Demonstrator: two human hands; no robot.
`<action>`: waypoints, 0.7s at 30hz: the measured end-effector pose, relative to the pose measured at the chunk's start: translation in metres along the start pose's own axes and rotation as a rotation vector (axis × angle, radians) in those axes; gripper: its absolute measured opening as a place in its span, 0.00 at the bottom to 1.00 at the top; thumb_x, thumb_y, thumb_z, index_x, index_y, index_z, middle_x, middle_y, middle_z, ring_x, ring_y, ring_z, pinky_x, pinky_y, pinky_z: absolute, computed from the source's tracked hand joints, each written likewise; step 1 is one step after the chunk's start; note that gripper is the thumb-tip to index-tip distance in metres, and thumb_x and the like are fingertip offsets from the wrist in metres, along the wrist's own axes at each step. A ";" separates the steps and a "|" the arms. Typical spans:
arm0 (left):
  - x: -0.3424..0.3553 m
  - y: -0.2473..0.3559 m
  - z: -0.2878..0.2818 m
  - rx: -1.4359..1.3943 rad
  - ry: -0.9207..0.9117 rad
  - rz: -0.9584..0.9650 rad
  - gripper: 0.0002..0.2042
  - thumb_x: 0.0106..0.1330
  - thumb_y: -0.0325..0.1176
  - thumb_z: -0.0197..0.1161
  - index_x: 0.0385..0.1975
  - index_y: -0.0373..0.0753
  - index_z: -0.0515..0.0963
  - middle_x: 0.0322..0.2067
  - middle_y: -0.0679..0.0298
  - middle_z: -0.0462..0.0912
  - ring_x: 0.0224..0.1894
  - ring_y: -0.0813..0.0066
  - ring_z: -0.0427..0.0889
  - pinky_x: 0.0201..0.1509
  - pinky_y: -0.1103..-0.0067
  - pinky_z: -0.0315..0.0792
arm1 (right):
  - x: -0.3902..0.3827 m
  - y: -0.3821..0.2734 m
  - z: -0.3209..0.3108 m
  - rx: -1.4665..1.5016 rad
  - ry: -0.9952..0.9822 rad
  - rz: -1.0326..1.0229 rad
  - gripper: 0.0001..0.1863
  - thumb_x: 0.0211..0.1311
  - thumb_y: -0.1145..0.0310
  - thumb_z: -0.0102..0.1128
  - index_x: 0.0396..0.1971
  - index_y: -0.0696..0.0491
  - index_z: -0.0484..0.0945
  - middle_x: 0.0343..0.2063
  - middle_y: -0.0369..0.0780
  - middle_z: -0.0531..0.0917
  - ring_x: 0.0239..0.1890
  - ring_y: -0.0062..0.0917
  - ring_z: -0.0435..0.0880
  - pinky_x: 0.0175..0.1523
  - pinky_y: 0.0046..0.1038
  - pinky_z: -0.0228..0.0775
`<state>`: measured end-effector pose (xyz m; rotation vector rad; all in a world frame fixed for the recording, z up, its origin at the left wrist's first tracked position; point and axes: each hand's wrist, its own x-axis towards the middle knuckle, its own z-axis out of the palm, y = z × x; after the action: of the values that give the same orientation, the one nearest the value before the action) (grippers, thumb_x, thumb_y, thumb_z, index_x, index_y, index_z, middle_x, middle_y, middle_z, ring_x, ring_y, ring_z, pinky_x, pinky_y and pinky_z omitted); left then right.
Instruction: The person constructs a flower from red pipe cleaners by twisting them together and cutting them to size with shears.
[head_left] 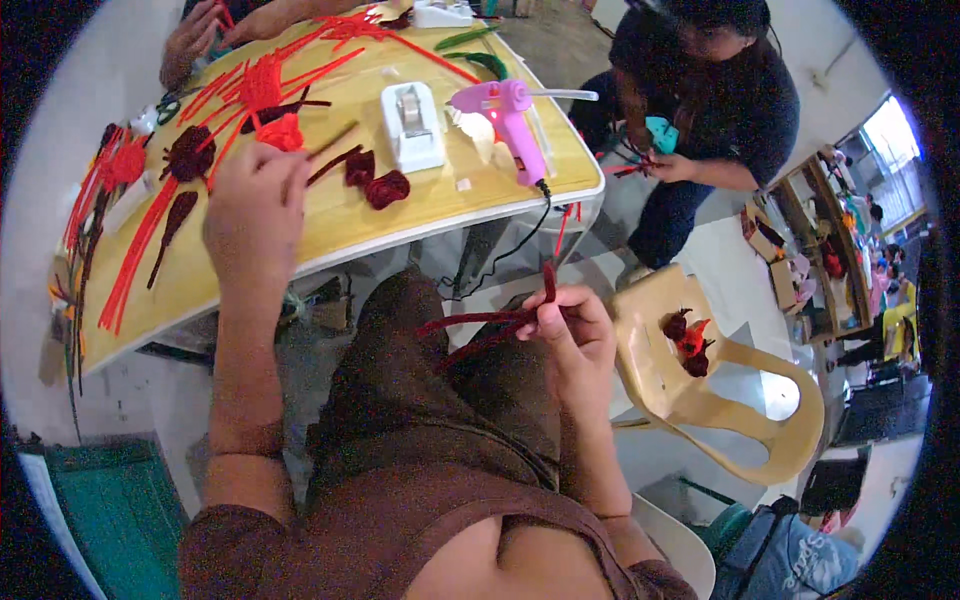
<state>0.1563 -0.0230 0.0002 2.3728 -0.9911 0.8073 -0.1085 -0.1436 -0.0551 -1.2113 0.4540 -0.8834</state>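
**We grip dark red fuzzy stems (465,320) in our right hand (575,335)**

Above our brown-clothed lap (390,350), the right hand pinches the stems between thumb and fingers; longer lengths reach out to the left, and one short end stands up past the thumb. Our left hand (255,205) is raised over the yellow wood-look surface with a white edge (330,232), its fingers bent; we cannot tell whether it grasps anything. Just beyond it we see a bright red fuzzy flower (281,132), and near its fingertips a thin brownish stick (335,138).

To the right of that hand lie two dark maroon rolled blooms (386,188), then a white tape dispenser (413,140) and a pink glue gun (514,128), whose black cord (547,208) hangs over the edge. To its left we have long bright red strips (140,250) and a dark maroon fuzzy bundle (190,153).

On our right, a tan plastic armchair (645,325) carries red and maroon flowers (691,340). Near the surface's right end, a person in a dark shirt (735,120) holds thin red lengths (630,170).
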 end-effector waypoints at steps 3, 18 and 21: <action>0.012 0.015 -0.014 -0.151 0.282 0.146 0.06 0.58 0.32 0.65 0.34 0.44 0.83 0.35 0.64 0.77 0.41 0.66 0.77 0.43 0.72 0.73 | -0.003 0.004 -0.015 0.007 0.027 0.006 0.04 0.63 0.74 0.58 0.35 0.57 0.74 0.35 0.39 0.80 0.33 0.20 0.80 0.41 0.23 0.74; -0.070 0.318 0.078 -1.346 -0.433 0.867 0.22 0.60 0.25 0.56 0.57 0.40 0.71 0.46 0.51 0.76 0.45 0.52 0.78 0.49 0.69 0.73 | -0.076 -0.063 -0.055 0.176 -0.423 -0.516 0.05 0.50 0.77 0.66 0.27 0.58 0.79 0.27 0.48 0.81 0.27 0.33 0.82 0.30 0.29 0.73; -0.070 0.300 0.076 -1.331 -0.663 0.838 0.24 0.61 0.26 0.57 0.60 0.40 0.67 0.50 0.50 0.75 0.49 0.56 0.77 0.53 0.71 0.71 | -0.082 -0.063 -0.067 0.069 -0.070 -0.570 0.05 0.53 0.74 0.64 0.25 0.56 0.76 0.29 0.46 0.81 0.30 0.31 0.81 0.37 0.28 0.74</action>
<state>-0.0815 -0.2275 -0.0501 0.9632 -1.9641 -0.4678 -0.2280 -0.1255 -0.0294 -1.3255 0.0116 -1.3220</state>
